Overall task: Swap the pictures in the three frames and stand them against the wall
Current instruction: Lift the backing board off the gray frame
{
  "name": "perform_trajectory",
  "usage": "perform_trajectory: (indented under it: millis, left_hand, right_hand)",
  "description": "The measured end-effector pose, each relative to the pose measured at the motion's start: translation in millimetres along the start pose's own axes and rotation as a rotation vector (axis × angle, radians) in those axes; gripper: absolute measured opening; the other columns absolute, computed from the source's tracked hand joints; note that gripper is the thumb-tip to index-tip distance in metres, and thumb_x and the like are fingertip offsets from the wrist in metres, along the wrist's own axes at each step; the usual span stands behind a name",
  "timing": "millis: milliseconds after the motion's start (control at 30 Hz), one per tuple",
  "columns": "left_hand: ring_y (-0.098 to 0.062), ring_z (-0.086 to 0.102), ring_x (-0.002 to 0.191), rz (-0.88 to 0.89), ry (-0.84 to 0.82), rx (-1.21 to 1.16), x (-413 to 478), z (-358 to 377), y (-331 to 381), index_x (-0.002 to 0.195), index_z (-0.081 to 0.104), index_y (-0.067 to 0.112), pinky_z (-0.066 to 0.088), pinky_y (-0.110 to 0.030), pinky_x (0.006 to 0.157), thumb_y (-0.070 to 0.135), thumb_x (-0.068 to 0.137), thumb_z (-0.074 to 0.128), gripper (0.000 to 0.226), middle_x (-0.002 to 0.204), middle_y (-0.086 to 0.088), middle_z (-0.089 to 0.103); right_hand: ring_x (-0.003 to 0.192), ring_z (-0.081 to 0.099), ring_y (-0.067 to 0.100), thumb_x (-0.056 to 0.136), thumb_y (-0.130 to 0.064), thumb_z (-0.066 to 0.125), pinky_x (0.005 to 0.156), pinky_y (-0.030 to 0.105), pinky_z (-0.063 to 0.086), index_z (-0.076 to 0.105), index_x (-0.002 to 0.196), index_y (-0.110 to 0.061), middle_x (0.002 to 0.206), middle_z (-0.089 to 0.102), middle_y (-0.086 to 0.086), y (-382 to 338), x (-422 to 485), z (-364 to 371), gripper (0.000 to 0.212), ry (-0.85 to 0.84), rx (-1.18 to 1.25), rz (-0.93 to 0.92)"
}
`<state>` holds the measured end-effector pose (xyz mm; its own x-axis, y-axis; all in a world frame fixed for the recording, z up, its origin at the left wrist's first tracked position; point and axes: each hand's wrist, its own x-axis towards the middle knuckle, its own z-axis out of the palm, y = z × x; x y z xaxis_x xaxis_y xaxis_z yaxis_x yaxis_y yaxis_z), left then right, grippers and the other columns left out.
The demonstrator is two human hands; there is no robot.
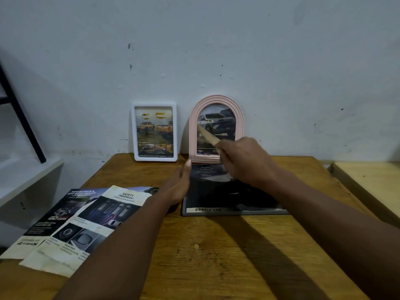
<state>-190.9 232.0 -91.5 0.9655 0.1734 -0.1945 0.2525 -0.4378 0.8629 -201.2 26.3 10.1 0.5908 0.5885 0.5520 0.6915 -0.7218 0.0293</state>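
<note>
Looking down through the head camera, I see a wooden tabletop (pixel 216 245) pushed against a pale wall (pixel 216 50). A white frame (pixel 154 132) with yellow truck pictures stands upright against that wall, and just to its right a pink arched frame (pixel 216 128) with a dark truck picture also stands against it. A grey frame (pixel 229 198) lies flat on the tabletop right in front of the pink one. My left hand (pixel 176 187) is open and flat, fingers stretched along the grey frame's left edge, fingertip near the pink frame's base. My right hand (pixel 244 159) is curled around a thin wooden strip (pixel 207 133) that slants across the pink frame. Two car brochures (pixel 86 219) lie overlapped at the left.
</note>
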Motion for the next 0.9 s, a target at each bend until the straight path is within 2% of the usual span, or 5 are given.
perform_trajectory:
  millis: [167, 333, 433, 567, 900]
  left_hand:
    - [-0.019, 0.043, 0.132, 0.038, 0.015, -0.265, -12.2, -6.7, 36.6, 0.153, 0.035, 0.039, 0.032, -0.046, 0.112, 0.088, 0.087, 0.018, 0.084, 0.148, 0.003, 0.046]
    - [-0.047, 0.062, 0.115, 0.006, -0.114, -0.776, -27.8, -16.1, 107.5, 0.133, 0.046, 0.014, 0.055, -0.058, 0.093, 0.07, 0.093, 0.049, 0.07, 0.131, -0.022, 0.058]
    - [-0.037, 0.073, 0.093, 0.035, -0.071, -0.771, -34.5, -9.6, 126.8, 0.129, 0.054, 0.011, 0.062, -0.044, 0.064, 0.036, 0.102, 0.056, 0.037, 0.113, -0.022, 0.067]
    - [-0.031, 0.073, 0.089, 0.101, 0.122, -0.735, -44.0, -14.8, 123.1, 0.158, 0.024, 0.02, 0.06, -0.035, 0.055, 0.003, 0.102, 0.05, 0.064, 0.119, -0.02, 0.063]
    - [-0.019, 0.063, 0.091, 0.244, 0.35, -0.297, -97.2, -36.6, 69.0, 0.149, 0.042, 0.03, 0.054, -0.022, 0.051, -0.006, 0.103, 0.035, 0.059, 0.127, -0.002, 0.058]
  right_hand:
    - [0.066, 0.067, 0.029, 0.096, -0.02, 0.058, 0.063, 0.043, 0.056, 0.071, 0.102, -0.01, 0.083, 0.074, 0.011, 27.9, -1.6, -37.4, 0.017, 0.158, 0.075, 0.038]
    - [0.075, 0.068, 0.006, 0.09, -0.024, 0.072, 0.075, 0.025, 0.059, 0.071, 0.106, -0.016, 0.091, 0.075, -0.001, 16.7, -21.4, -46.5, 0.018, 0.169, 0.275, 0.095]
    - [0.081, 0.07, 0.005, 0.089, -0.031, 0.072, 0.075, 0.026, 0.06, 0.069, 0.111, -0.018, 0.097, 0.076, -0.002, 6.3, -28.9, -39.3, 0.026, 0.092, 0.362, 0.153]
    - [0.094, 0.063, 0.006, 0.093, -0.044, 0.063, 0.082, 0.032, 0.056, 0.069, 0.113, -0.018, 0.109, 0.071, -0.006, 16.7, -41.6, -37.2, 0.034, 0.136, 0.368, 0.303]
    - [0.128, 0.049, 0.026, 0.096, -0.036, 0.061, 0.087, 0.034, 0.044, 0.046, 0.144, -0.02, 0.148, 0.047, 0.004, 51.4, -111.0, -21.4, 0.053, -0.029, 0.535, 0.811]
